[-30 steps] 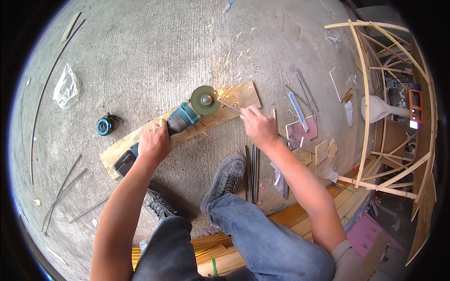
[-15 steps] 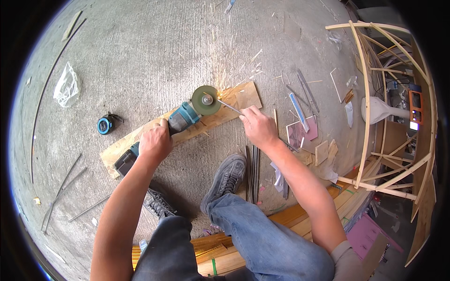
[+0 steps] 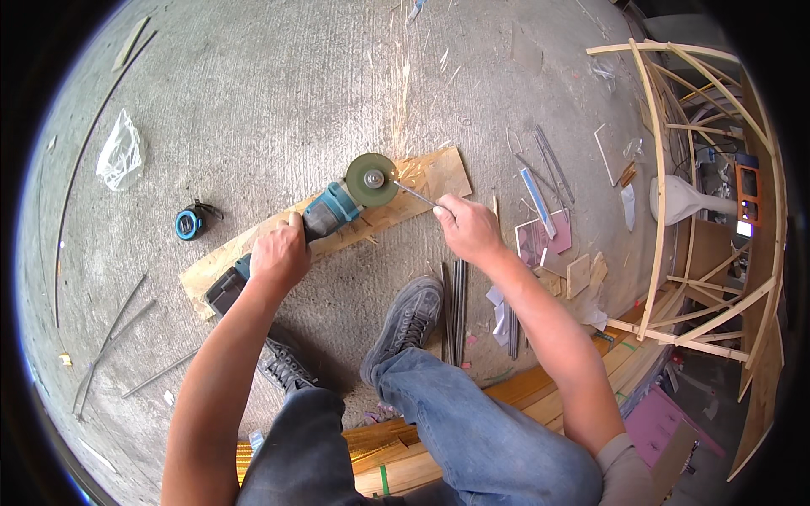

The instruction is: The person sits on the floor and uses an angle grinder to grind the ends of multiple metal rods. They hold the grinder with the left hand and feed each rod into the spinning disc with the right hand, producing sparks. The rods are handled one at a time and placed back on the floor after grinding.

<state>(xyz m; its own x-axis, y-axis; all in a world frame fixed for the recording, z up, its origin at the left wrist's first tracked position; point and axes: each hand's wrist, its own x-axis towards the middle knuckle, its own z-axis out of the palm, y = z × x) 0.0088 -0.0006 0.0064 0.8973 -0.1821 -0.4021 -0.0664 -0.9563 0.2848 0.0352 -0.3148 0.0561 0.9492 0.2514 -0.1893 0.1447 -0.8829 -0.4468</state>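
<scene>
My left hand [image 3: 280,253] is wrapped round the body of a teal and black cordless angle grinder [image 3: 331,211], which lies along a wooden board [image 3: 245,246]. Its round green disc [image 3: 364,187] faces up, and sparks fly off the right edge, away from me. A thin metal rod [image 3: 416,194] has its tip at that edge. The rod's other end is pinched in the fingers of my right hand [image 3: 469,226], above the board's right part. My left palm hides part of the grinder's handle.
A blue tape measure [image 3: 189,224] and a clear plastic bag [image 3: 121,153] lie on the concrete to the left. Dark metal bars [image 3: 458,312] lie beside my right shoe [image 3: 407,325]. A pink-and-white card [image 3: 540,240] is farther right, before a wooden-strip frame [image 3: 654,169].
The spark stream has narrowed and now points more straight away from me. My right hand has shifted very slightly; the grinder and my left hand stay in place.
</scene>
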